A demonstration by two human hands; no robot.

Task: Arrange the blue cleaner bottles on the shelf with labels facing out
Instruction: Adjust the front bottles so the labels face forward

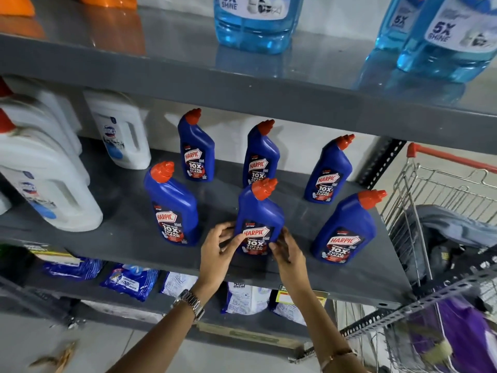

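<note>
Blue cleaner bottles with red caps stand in two rows of three on the grey metal shelf (129,232), every label turned outward. In the back row are the rear left bottle (196,146), the rear middle bottle (260,154) and the rear right bottle (328,170), set well apart near the back wall. In the front row, the front left bottle (172,205) stands a little back from the front edge, and the front right bottle (347,230) stands toward the shelf's right edge. Between them is the front middle bottle (259,219), upright near the front edge, with both hands at its base. The left hand (216,254), a metal watch (189,302) on its wrist, has its fingers curled against the bottle's left side, thumb on the label. The right hand (289,254) cups the right side, fingertips on the lower edge of the label. White jugs (51,184) fill the shelf's left end. Beside the right edge stands a wire shopping cart (430,189) with an orange handle. Clear blue liquid bottles (252,22) sit on the upper shelf (242,84).
</note>
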